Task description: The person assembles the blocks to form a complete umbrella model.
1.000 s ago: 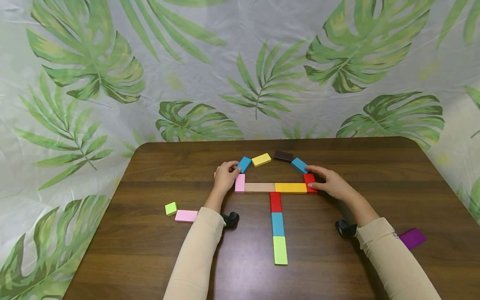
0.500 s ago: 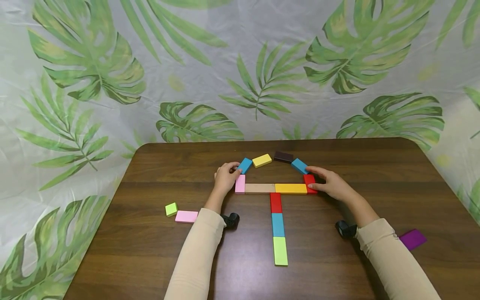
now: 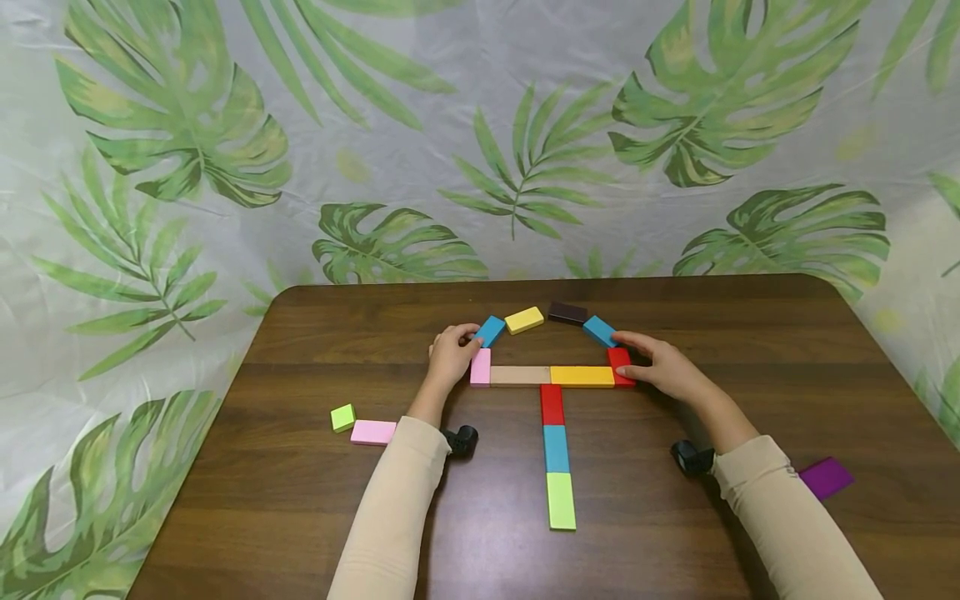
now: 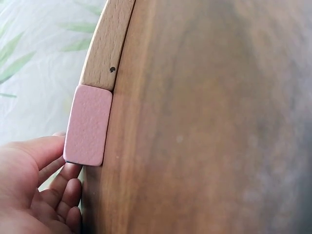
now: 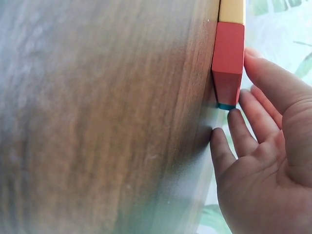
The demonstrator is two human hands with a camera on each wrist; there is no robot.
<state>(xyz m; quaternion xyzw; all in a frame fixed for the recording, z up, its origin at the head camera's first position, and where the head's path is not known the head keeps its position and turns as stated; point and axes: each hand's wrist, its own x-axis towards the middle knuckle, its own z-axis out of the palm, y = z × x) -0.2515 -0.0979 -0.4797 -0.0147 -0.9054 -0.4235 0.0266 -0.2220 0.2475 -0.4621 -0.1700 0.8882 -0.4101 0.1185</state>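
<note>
My left hand (image 3: 448, 354) lies along the left end of a row of coloured blocks. Its index finger and thumb touch the outer side of a blue block (image 3: 491, 331), just above an upright pink block (image 3: 480, 367). In the left wrist view the thumb is beside the pink block (image 4: 88, 126), with the other fingers bent below. Opposite, my right hand (image 3: 670, 367) spreads at the right end. The index finger reaches another blue block (image 3: 600, 331), and the thumb rests at a red block (image 3: 619, 367). The right wrist view shows its fingers (image 5: 254, 114) fairly straight beside the red block (image 5: 228, 48).
A yellow block (image 3: 524, 320) and a dark brown block (image 3: 567, 313) curve across the top. Tan (image 3: 520, 377) and orange-yellow (image 3: 581, 377) blocks join the sides. A red, blue and green stem (image 3: 561, 501) runs downward. Pink (image 3: 373, 432), small green (image 3: 342, 417) and purple (image 3: 827, 478) blocks lie apart.
The left blue block and the yellow block have shifted very slightly to the right. Both hands stay almost where they were.
</note>
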